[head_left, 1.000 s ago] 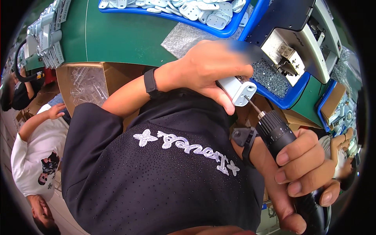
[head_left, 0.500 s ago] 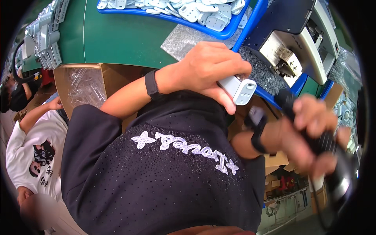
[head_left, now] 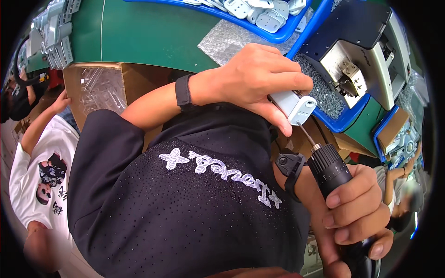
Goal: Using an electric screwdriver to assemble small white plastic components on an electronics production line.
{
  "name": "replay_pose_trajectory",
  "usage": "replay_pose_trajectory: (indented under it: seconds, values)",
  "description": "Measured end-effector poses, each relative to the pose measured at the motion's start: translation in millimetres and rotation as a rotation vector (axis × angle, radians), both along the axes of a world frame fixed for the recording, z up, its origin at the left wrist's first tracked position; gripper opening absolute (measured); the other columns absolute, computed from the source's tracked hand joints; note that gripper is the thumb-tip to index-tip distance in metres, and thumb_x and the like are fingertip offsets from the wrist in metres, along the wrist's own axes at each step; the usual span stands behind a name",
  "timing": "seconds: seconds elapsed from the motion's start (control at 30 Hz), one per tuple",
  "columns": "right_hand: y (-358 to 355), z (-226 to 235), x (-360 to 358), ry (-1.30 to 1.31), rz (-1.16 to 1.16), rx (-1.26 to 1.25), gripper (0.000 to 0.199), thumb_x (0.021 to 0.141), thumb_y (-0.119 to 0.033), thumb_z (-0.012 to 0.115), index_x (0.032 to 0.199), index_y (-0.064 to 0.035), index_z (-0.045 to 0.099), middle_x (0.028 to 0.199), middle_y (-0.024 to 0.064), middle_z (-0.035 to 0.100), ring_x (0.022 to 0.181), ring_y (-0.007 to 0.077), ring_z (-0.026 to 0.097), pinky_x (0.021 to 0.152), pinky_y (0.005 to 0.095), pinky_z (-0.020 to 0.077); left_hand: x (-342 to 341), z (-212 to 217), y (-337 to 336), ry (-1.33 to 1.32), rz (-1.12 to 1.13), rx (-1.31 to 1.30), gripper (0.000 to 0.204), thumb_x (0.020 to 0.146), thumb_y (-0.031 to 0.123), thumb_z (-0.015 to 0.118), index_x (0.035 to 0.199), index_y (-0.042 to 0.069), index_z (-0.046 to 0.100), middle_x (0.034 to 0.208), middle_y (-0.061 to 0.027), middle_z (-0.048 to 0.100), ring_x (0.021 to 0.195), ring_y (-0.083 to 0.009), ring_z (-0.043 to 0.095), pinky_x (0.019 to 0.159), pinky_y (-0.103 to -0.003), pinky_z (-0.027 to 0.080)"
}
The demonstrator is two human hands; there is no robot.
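Note:
My left hand grips a pale grey-blue plastic part between thumb and fingers, its rounded end face with small holes turned to the right. Wrapped around a black electric screwdriver is my right hand. The thin bit of the screwdriver points up and left, its tip at the lower edge of the part's end face. Whether a screw sits at the tip is too small to tell.
A blue tray of similar pale parts stands on the green table. Loose screws lie in a blue tray beside a screw feeder machine. An open cardboard box holds clear plastic pieces. People are at the far left and right.
My right hand has brought the screwdriver left and down, and its bit now meets the part's end face. The part in my left hand has shifted slightly right.

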State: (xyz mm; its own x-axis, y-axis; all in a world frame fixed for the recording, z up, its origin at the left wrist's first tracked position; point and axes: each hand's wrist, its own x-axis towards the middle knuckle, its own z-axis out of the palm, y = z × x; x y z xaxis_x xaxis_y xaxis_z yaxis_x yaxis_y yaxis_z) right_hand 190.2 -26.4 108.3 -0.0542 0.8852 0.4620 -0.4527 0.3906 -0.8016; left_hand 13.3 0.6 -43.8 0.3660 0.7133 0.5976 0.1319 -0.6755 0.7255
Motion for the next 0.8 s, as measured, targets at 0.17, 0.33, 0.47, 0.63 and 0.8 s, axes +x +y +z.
replay_pose_trajectory:
  seconds: [0.17,0.33,0.47,0.63,0.8]
  values:
    - [8,9,0,-0.076,0.159,0.037,0.052,0.094,-0.051,0.063,0.123,-0.0104,0.047,0.078,0.0051,0.051,0.058,0.0181,0.051,0.053,0.0346,0.0504,-2,6,-2,-0.005,-0.001,-0.014,0.075,0.073,0.073,0.069,0.102,0.004,0.065,0.082,-0.0046,0.064,0.063,-0.024,0.06,0.056,-0.033,0.048]
    - [2,14,-8,-0.024,0.109,0.092,0.052,0.094,-0.052,0.063,0.122,-0.0108,0.047,0.079,0.0054,0.052,0.057,0.018,0.051,0.053,0.0341,0.0496,-14,21,-5,-0.034,-0.03,-0.037,0.069,0.075,0.069,0.071,0.101,0.005,0.065,0.08,-0.0042,0.061,0.063,-0.0226,0.06,0.056,-0.032,0.047]
    - [2,13,-14,0.02,0.151,0.148,0.055,0.094,-0.054,0.062,0.124,-0.011,0.046,0.08,0.0063,0.052,0.057,0.0189,0.051,0.053,0.0359,0.0495,-43,49,14,0.141,-0.05,0.05,0.064,0.075,0.068,0.071,0.1,0.009,0.065,0.077,-0.0025,0.059,0.063,-0.0213,0.061,0.055,-0.032,0.046]
    - [20,0,-54,0.047,-0.228,0.116,0.05,0.087,-0.036,0.074,0.121,-0.0067,0.051,0.077,0.0016,0.057,0.056,0.0135,0.054,0.057,0.0263,0.047,-82,79,103,0.414,0.062,0.494,0.055,0.074,0.063,0.073,0.106,0.019,0.066,0.082,0.0002,0.063,0.077,-0.0211,0.067,0.065,-0.036,0.051]
    - [35,-38,-83,-0.782,-0.482,-0.324,0.046,0.084,-0.015,0.073,0.123,0.0008,0.053,0.088,0.0113,0.066,0.072,0.0186,0.065,0.063,0.0328,0.0526,-157,59,269,0.608,0.389,0.495,0.036,0.08,0.038,0.071,0.102,0.009,0.069,0.1,-0.0137,0.07,0.094,-0.0328,0.067,0.083,-0.044,0.052]
